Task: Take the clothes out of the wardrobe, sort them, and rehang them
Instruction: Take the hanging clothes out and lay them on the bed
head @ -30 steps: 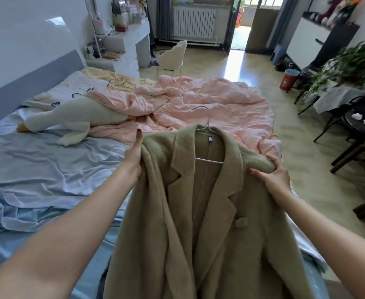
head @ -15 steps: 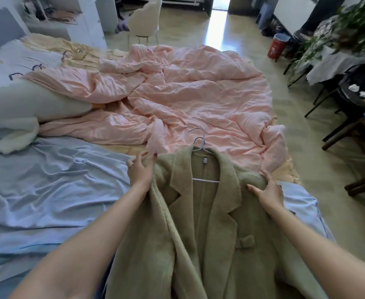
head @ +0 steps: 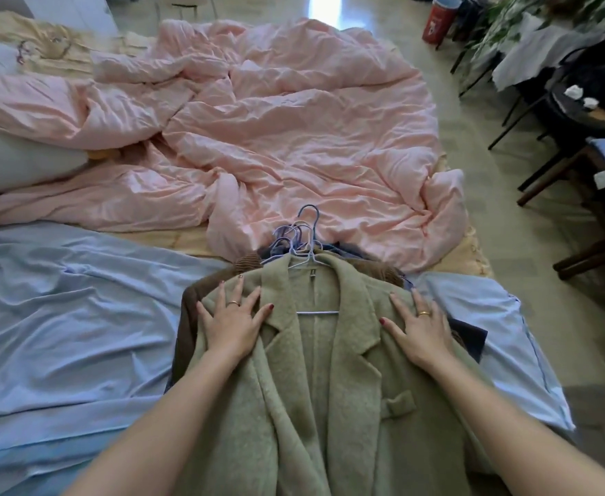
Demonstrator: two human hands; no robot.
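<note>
Clothes (head: 329, 352) are out of the wardrobe and stacked on the bed (head: 61, 334), near its right edge, just short of the pink duvet (head: 293, 130). Wardrobe itself not in view.

Progress, judged from the pile: removal looks at least partly done. Sorting looks early or not begun, since everything sits in one stack. Rehanging not begun.

State of the pile:
- Top item: beige coat (head: 311, 388), fuzzy wool-type fabric, laid face up, lapels open, collar toward the duvet, flap pocket on the chest.
- Coat is on a pale wire hanger (head: 317, 302); its bar shows across the open neck.
- Underneath: brown garment (head: 190, 298) sticking out on the left, dark navy garment (head: 469, 334) on the right. Count below those unclear.
- Several hanger hooks (head: 301, 234) bunch above the collar, so the lower items seem to be on hangers too.

Hands:
- Left hand (head: 231, 322) flat on the coat's left shoulder, fingers spread, gripping nothing.
- Right hand (head: 419, 327) flat on the other shoulder, same.

Likely pressing the coat down onto the stack.
</note>
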